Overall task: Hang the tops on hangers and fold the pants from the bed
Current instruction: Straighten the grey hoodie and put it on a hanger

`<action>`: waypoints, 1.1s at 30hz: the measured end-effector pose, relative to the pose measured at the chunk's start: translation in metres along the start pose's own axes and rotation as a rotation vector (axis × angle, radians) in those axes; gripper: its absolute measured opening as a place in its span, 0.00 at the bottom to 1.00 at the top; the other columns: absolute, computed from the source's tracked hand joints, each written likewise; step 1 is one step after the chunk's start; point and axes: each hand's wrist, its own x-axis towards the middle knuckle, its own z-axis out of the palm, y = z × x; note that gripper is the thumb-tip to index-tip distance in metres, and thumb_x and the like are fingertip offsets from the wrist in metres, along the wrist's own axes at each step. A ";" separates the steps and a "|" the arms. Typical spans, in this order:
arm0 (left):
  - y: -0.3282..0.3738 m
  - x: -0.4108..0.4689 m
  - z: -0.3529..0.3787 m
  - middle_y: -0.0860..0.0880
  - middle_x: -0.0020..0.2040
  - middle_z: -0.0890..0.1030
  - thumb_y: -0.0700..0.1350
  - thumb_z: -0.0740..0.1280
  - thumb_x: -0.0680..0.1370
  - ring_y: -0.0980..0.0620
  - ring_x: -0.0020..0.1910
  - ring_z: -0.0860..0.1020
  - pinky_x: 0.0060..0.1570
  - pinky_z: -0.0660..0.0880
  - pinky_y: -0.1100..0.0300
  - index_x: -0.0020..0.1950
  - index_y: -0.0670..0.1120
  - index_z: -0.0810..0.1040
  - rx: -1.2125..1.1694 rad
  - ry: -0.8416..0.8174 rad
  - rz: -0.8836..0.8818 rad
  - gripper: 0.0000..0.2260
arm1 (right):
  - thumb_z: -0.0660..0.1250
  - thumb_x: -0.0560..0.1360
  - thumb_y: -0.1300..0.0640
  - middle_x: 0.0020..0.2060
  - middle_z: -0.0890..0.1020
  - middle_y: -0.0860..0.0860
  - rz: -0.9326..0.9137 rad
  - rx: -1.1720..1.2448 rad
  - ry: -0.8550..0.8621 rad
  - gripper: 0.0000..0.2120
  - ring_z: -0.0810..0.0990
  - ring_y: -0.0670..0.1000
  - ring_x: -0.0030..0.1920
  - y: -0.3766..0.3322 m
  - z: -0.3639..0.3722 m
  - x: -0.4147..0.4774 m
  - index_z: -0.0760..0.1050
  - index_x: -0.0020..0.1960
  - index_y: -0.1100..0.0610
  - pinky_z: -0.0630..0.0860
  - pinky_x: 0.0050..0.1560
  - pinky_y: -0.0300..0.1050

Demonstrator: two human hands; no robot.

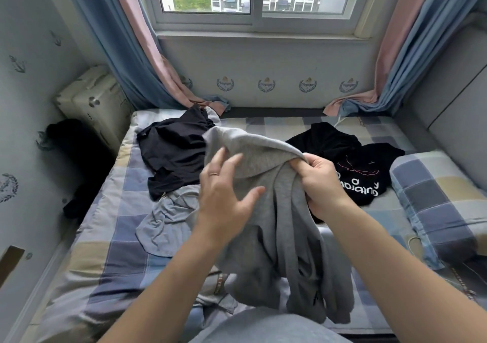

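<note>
Grey garment [276, 224]: I see it held up mid-frame, its lower end hanging over the bed's [113, 250] near edge.
Right hand [320, 182]: gripping its bunched upper edge.
Left hand [224, 192]: fingers spread over its front.
Open room: bare checked cover at lower left; black garment [174, 155] upper left, lettered black top [369, 174] at right.

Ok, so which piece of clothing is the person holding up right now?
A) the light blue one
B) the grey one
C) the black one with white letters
B: the right hand grips a bunch of the grey garment, with the left hand spread open in front of it. The black top with letters and the light blue garment lie on the bed.
</note>
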 end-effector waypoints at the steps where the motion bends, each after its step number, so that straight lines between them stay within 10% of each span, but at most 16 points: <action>1: -0.001 -0.002 0.006 0.51 0.71 0.70 0.55 0.77 0.72 0.52 0.71 0.66 0.73 0.63 0.56 0.67 0.53 0.76 -0.001 -0.045 0.032 0.25 | 0.66 0.81 0.60 0.35 0.82 0.57 0.002 0.020 -0.005 0.12 0.82 0.54 0.36 -0.006 0.002 -0.001 0.80 0.40 0.61 0.81 0.34 0.46; 5: -0.003 -0.007 0.025 0.58 0.51 0.78 0.70 0.70 0.65 0.57 0.47 0.79 0.51 0.78 0.51 0.50 0.57 0.78 0.020 -0.423 -0.143 0.22 | 0.66 0.81 0.59 0.37 0.82 0.58 -0.021 0.076 -0.012 0.09 0.80 0.53 0.36 -0.023 0.010 -0.005 0.80 0.48 0.64 0.78 0.34 0.44; 8: -0.009 -0.010 0.044 0.57 0.53 0.81 0.69 0.67 0.69 0.54 0.50 0.80 0.51 0.78 0.53 0.56 0.56 0.78 0.100 -0.549 -0.180 0.23 | 0.67 0.80 0.58 0.40 0.82 0.59 -0.031 0.128 -0.022 0.08 0.80 0.56 0.40 -0.031 0.013 -0.008 0.81 0.48 0.62 0.76 0.41 0.49; 14: -0.031 -0.006 0.055 0.55 0.44 0.83 0.49 0.62 0.82 0.51 0.47 0.80 0.41 0.72 0.59 0.52 0.52 0.81 -0.108 -0.374 -0.280 0.07 | 0.71 0.78 0.59 0.39 0.84 0.52 -0.074 0.076 0.070 0.02 0.82 0.50 0.40 -0.031 0.000 0.006 0.80 0.50 0.57 0.80 0.35 0.45; 18: -0.039 0.007 0.039 0.52 0.36 0.76 0.44 0.63 0.82 0.53 0.37 0.72 0.38 0.69 0.57 0.43 0.45 0.80 -0.388 -0.224 -0.411 0.10 | 0.71 0.77 0.60 0.52 0.80 0.52 0.011 -0.218 0.155 0.22 0.80 0.48 0.50 -0.007 -0.022 0.018 0.69 0.68 0.54 0.78 0.48 0.45; 23: -0.038 0.018 0.027 0.41 0.42 0.78 0.46 0.63 0.84 0.45 0.44 0.76 0.48 0.74 0.47 0.47 0.35 0.78 -0.616 -0.114 -0.539 0.15 | 0.75 0.75 0.54 0.55 0.83 0.54 0.200 -0.485 -0.287 0.15 0.83 0.47 0.50 0.057 -0.015 -0.006 0.76 0.59 0.53 0.80 0.46 0.42; 27: -0.027 0.013 0.024 0.40 0.40 0.80 0.45 0.62 0.85 0.45 0.42 0.79 0.48 0.78 0.47 0.49 0.34 0.77 -0.666 -0.125 -0.557 0.14 | 0.79 0.64 0.38 0.65 0.77 0.44 0.389 -0.566 -0.687 0.47 0.78 0.41 0.62 0.113 -0.002 -0.035 0.61 0.76 0.47 0.78 0.62 0.42; 30: -0.015 0.011 0.020 0.41 0.41 0.81 0.46 0.62 0.85 0.45 0.42 0.80 0.48 0.79 0.48 0.48 0.40 0.78 -0.738 -0.135 -0.572 0.12 | 0.78 0.59 0.30 0.69 0.74 0.43 0.368 -0.596 -0.633 0.57 0.75 0.44 0.66 0.140 0.017 -0.048 0.54 0.80 0.44 0.78 0.62 0.44; 33: -0.006 0.015 0.017 0.37 0.46 0.81 0.44 0.61 0.85 0.41 0.47 0.80 0.54 0.78 0.43 0.48 0.40 0.78 -0.793 -0.130 -0.556 0.11 | 0.69 0.64 0.32 0.63 0.80 0.51 0.307 -0.559 -0.388 0.43 0.80 0.52 0.61 0.151 0.026 -0.038 0.70 0.74 0.52 0.80 0.59 0.53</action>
